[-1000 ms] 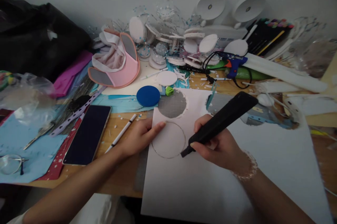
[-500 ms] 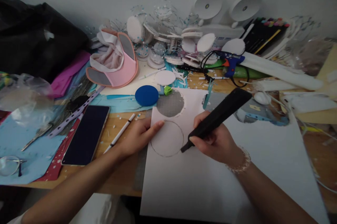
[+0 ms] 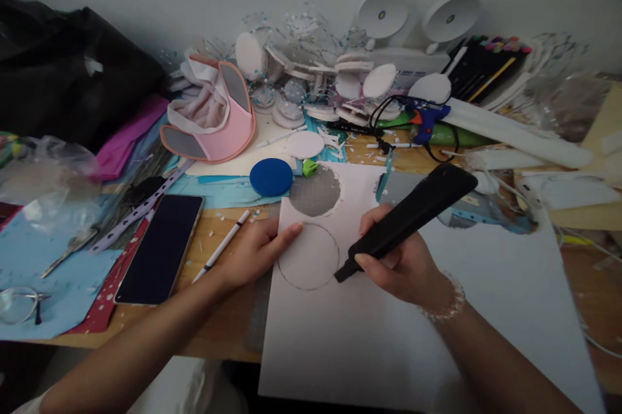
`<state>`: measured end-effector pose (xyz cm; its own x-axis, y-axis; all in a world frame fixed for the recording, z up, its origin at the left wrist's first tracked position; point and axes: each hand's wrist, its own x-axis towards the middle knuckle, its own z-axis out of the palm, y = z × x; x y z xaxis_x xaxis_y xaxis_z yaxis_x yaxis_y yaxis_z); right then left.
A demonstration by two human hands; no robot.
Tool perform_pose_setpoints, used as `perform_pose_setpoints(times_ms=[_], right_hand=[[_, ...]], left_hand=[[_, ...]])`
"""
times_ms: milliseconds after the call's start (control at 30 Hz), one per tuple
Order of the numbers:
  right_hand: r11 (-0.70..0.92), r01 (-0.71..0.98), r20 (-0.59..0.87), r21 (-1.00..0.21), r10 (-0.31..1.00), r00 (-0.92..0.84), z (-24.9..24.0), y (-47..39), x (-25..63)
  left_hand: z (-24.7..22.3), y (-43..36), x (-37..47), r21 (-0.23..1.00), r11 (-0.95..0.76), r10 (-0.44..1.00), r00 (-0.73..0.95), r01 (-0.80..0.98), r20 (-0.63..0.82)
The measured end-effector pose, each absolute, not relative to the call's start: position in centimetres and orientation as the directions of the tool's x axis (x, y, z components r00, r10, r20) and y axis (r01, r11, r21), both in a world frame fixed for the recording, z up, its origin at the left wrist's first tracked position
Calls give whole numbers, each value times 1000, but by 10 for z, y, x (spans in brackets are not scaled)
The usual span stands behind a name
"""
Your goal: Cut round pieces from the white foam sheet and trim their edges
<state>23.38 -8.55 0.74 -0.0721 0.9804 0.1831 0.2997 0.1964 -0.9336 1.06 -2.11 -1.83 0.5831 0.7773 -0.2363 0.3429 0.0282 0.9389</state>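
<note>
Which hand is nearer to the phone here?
Left. The left hand is just right of the phone, with the white pen between them; the right hand, gripping the black tool, is farther right, past the circle outline.

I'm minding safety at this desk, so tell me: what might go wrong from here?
The black tool in the right hand has its tip beside the outlined circle; a slip could mark or damage the white sheet off that line.

The left hand has its thumb at the circle's upper left, so the tip might catch it if moved around there.

The sheet seems to overhang the table's front edge; a bump could shift it.
</note>
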Motion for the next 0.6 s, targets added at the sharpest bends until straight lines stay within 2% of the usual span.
perform_pose_setpoints(times_ms=[167, 267, 333, 467, 600], right_hand=[[136, 144, 155, -980, 979, 134, 2, -80, 241], [136, -18, 132, -991, 978, 163, -1, -78, 244], [128, -68, 117, -989, 982, 148, -1, -80, 245], [103, -55, 98, -993, 991, 86, 4, -87, 247], [169, 102, 165, -980, 985, -47, 12, -92, 251]], left_hand=[[-17, -21, 10, 947, 17, 778, 591, 321, -214], [-18, -21, 10, 950, 31, 774, 594, 311, -220], [-19, -21, 10, 954, 46, 771, 596, 297, -223], [-19, -22, 9, 957, 75, 761, 603, 282, -238], [-18, -22, 9, 959, 95, 758, 605, 267, -243]])
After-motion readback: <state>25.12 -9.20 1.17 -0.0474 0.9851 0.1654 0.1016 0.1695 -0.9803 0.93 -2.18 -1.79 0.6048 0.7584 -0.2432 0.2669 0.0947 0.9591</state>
